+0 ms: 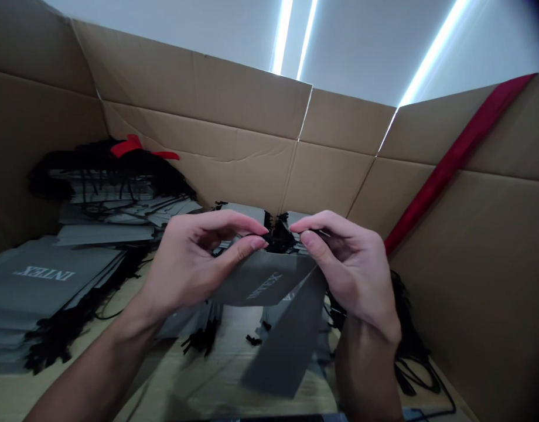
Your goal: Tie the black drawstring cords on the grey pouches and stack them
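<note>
working inside cardboard walls [247,170], open above, pinching black cord [272,240] with left hand [188,258] and right hand [355,266] (gray pouch [247,278] under fingertips [257,242]).

Open air above both hands [186,264], cardboard wall [243,140] barring the far side, grey stacks [45,272] crowding left.

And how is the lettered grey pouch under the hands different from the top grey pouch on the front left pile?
The lettered pouch hangs in the air below the left hand and right hand, while the top pouch lies on its pile. The lettered pouch sags, but the top pouch looks flat. Both are grey, with pale INTEX letters.
</note>
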A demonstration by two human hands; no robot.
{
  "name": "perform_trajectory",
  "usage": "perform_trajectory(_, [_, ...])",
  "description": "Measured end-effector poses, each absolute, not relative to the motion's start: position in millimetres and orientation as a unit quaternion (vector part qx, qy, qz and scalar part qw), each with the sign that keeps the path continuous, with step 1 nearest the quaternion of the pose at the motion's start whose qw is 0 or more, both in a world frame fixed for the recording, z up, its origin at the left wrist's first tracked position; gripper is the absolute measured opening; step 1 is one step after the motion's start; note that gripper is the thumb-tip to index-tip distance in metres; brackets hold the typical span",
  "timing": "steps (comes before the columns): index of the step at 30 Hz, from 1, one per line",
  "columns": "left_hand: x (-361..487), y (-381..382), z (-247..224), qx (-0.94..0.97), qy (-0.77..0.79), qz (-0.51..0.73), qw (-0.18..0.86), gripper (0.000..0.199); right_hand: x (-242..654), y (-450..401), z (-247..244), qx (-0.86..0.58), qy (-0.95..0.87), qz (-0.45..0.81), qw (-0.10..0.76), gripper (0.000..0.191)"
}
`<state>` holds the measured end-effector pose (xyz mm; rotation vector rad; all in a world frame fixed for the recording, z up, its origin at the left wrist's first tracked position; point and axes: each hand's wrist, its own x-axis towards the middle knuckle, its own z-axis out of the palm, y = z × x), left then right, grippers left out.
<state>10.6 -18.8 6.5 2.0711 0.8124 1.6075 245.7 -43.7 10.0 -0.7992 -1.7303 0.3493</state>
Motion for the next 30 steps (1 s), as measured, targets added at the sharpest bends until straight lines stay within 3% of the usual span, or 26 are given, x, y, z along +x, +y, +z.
perform_trajectory(7, [11.2, -18.8, 7.1, 0.703, 0.313, 0.569, 0.29, 0.006, 243.3, -42.9, 3.9, -0.293, -0.693, 0.141, 0.643, 0.016])
perform_trajectory(12, [14.7, -20.7, 6.2, 0.691, 0.32, 0.575, 0.298, 0.002, 230.6, -35.2, 0.0, -0.259, -0.706, 0.011, 0.66, 0.016])
perform_trajectory(17, [17.7, -21.6, 8.0, 0.674, 0.324, 0.587, 0.311, 0.005, 223.8, -29.2, -0.8, -0.197, -0.711, -0.031, 0.675, 0.02])
perform_trajectory(25, [14.8, -19.9, 8.8, 0.669, 0.326, 0.598, 0.297, 0.007, 228.6, -37.5, -4.7, -0.329, -0.704, -0.039, 0.628, 0.034])
perform_trajectory(30, [12.3, -20.5, 9.5, 0.669, 0.332, 0.599, 0.289, 0.008, 226.4, -34.1, -7.2, -0.322, -0.67, -0.029, 0.669, 0.021])
